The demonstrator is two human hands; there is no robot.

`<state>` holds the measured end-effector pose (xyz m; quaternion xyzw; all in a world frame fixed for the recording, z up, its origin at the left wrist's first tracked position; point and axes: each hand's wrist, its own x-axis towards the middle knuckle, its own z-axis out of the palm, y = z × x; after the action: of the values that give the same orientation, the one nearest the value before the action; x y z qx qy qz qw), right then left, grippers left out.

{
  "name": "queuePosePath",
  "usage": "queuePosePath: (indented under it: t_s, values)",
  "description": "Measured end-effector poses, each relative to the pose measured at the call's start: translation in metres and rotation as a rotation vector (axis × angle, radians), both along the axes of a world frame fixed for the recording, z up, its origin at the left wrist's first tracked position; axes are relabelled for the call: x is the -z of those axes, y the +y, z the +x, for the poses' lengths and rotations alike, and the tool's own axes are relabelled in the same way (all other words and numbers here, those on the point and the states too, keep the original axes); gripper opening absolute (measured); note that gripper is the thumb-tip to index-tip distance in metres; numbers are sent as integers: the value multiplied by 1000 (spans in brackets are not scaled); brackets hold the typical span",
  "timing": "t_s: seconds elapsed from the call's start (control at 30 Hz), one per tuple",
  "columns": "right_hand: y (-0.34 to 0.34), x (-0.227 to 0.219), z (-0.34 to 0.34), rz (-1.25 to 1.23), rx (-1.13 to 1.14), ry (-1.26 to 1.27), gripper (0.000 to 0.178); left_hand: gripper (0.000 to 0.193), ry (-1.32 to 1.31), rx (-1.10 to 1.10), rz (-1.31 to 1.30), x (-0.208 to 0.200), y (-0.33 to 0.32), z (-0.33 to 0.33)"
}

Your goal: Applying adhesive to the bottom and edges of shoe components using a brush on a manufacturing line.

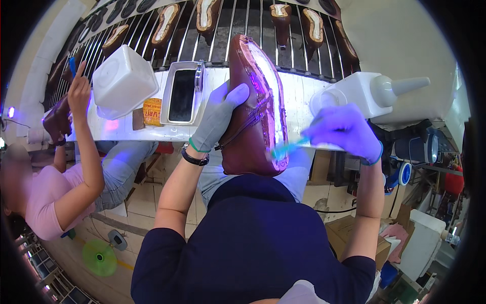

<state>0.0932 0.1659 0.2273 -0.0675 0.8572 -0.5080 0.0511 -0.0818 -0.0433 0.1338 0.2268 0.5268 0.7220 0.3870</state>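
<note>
A brown leather boot (243, 147) stands tilted in front of me, its unsoled bottom turned to the right, with a white middle and a pinkish edge under violet light. My left hand (215, 114), in a pale glove, is closed round the boot's side, thumb on the leather. My right hand (344, 129), gloved too, grips a small brush (289, 148) with a turquoise handle. The brush tip lies against the lower end of the boot's bottom, slightly blurred. Fingers of the right hand partly hide the handle.
Beyond the white bench (121, 133) runs a roller rack (238, 25) bearing several boots. A white jug (124, 81), a dark-centred tray (181, 96) and a white nozzle bottle (362, 93) stand on the bench. At left, a co-worker (71, 187) holds another boot (58, 121) and a blue brush.
</note>
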Motion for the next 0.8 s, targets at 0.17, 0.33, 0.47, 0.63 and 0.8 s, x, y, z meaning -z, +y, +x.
queuePosePath:
  t_s: [0.17, 0.33, 0.47, 0.63, 0.8]
  values:
    - [4, -7, -12, 115, 189, 14, 18, 40, -13, -23, 18, -1, 8, 0]
    - [6, -15, -9, 178, 0, 15, 21, 41, -141, 34, 13, 3, 14, -11]
    - [6, -19, -14, 136, -54, 24, 21, 44, -356, 126, 18, 15, 19, -14]
    - [13, -23, -24, 66, -91, -44, 25, 45, -558, 257, -41, 15, 26, 1]
    - [11, -29, -31, 5, -110, -135, 21, 47, -513, 340, -9, 23, 26, 25]
